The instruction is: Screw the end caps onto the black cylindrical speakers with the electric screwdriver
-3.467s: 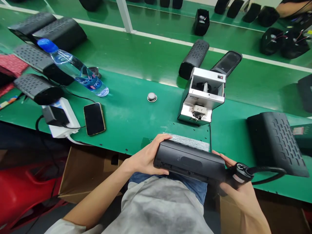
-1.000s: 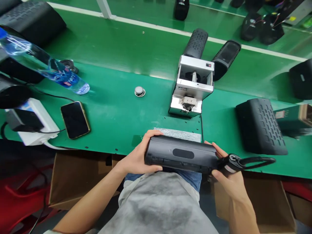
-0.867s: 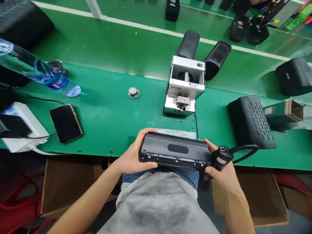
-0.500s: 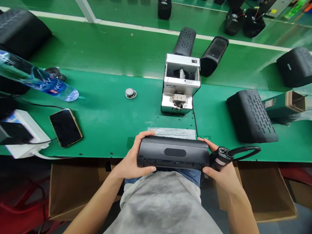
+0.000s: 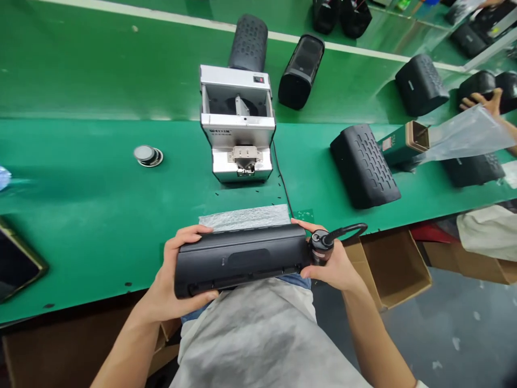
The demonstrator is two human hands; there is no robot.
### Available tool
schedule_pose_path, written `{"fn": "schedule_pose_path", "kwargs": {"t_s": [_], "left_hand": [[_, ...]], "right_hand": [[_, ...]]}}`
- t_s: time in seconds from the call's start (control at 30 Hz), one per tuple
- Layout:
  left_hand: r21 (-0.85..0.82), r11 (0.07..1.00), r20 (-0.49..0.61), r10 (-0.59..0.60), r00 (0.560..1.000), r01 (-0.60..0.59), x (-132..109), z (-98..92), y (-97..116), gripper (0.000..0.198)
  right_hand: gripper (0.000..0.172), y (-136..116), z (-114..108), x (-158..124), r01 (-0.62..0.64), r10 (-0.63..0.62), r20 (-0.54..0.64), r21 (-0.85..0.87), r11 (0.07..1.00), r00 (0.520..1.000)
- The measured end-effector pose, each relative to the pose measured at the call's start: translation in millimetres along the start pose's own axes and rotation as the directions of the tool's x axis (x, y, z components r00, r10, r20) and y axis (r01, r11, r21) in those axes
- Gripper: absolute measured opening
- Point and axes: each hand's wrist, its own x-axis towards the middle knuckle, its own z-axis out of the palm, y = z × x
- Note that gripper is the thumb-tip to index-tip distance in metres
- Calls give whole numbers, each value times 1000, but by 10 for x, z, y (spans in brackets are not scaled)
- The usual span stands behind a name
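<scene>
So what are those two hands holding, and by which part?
A black case: the left hand grips its left end, the right hand its right end. The right hand also holds a black tool just below its cord.

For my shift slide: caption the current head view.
Left hand and right hand hold a black casing, the right also a corded tool, near a silver machine.

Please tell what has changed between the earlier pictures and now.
The view has turned rightward: the water bottle has almost left the frame, and a co-worker's hand appears at right. Nothing was taken or let go. The left hand and right hand still hold the black casing, the right also the corded tool; the silver machine stayed.
</scene>
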Motion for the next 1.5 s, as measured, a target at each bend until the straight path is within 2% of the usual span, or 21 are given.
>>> {"fn": "schedule_pose_path", "kwargs": {"t_s": [0.2,0.33,0.47,0.57,0.67,0.77,0.83,0.87,0.93,1.0,1.03,1.07,1.13,1.2,1.23,1.3,1.4,1.5], "left_hand": [[-19,1000,-21,-9,1000,9,-15,18,-26,85],[-38,999,-20,-1,1000,0,-7,23,-17,82],[-26,1000,-30,16,999,-17,-1,5,-40,85],[-27,1000,-10,-2,1000,2,3,-6,-53,88],[-30,999,-30,-13,999,12,18,6,-32,86],[-48,995,-87,-97,991,93,74,21,54,84],[-109,962,-112,-263,958,251,152,9,156,85],[-156,924,-112,-369,923,350,205,-9,216,85],[-273,804,-73,-565,822,529,332,-70,333,87],[-360,659,17,-703,711,660,465,-160,414,87],[-384,605,69,-734,675,697,521,-211,434,87],[-394,578,122,-737,664,714,565,-262,441,88],[-379,607,201,-683,703,698,608,-348,430,92],[-346,689,221,-600,769,637,603,-388,412,91],[-333,715,219,-576,788,615,592,-383,408,87],[-347,719,192,-574,796,602,571,-329,408,79],[-424,660,159,-620,768,621,564,-190,403,76],[-457,641,138,-634,761,617,571,-74,373,77]], "right_hand": [[107,17,-9,-13,18,-18,2,-9,1000,1000],[99,43,-28,-15,118,-119,-3,-98,988,993],[94,61,-55,5,265,-263,36,-186,946,964],[91,69,-70,11,315,-308,67,-206,926,949],[91,60,-74,16,278,-276,40,-216,936,960],[98,-2,-68,51,138,-138,11,-149,979,990],[112,-78,-51,93,59,-57,30,-100,993,998],[119,-122,-36,119,43,-40,33,-95,995,999],[123,-208,6,178,53,-52,8,-116,992,999],[111,-278,56,246,50,-57,-52,-125,991,997],[102,-304,78,282,27,-37,-87,-117,993,996],[91,-325,95,319,-8,-5,-116,-104,995,993],[72,-358,112,386,-82,71,-149,-73,994,986],[68,-388,103,438,-121,111,-153,-56,991,982],[69,-405,92,458,-129,119,-153,-55,990,981],[74,-439,65,489,-150,137,-169,-66,986,976],[82,-479,35,517,-174,145,-216,-119,977,965],[81,-492,30,502,-150,82,-292,-219,964,953]]}}
